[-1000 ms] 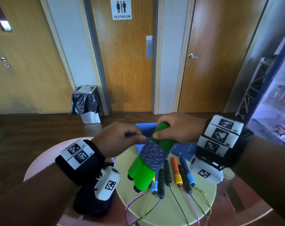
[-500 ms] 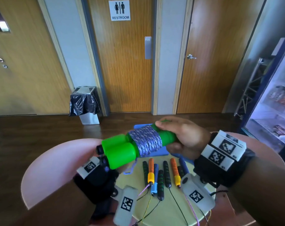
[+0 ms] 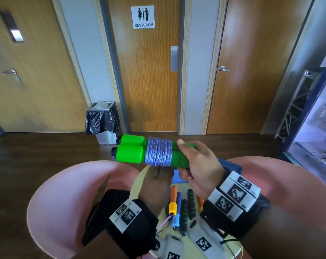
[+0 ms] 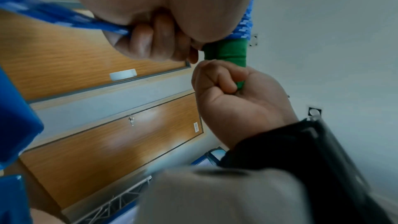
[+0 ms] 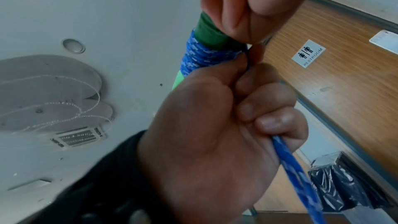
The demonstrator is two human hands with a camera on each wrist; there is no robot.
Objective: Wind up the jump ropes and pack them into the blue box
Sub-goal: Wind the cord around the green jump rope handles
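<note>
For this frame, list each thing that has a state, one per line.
Green handles: side by side, held up in the air.
Blue rope: mostly coiled round the handles, tail loose.
Right hand: grips the handles.
Left hand: grips the rope tail.
Other ropes: unwound on the table.

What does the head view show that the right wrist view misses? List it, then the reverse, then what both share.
Only the head view: the other jump ropes lying on the round table, a corner of the blue box, and the green handles' thick ends.

Only the right wrist view: the loose blue rope tail running from the left hand's curled fingers, plus the ceiling.

Both: the right hand gripping the handles, the wound rope coil, the restroom sign.
</note>
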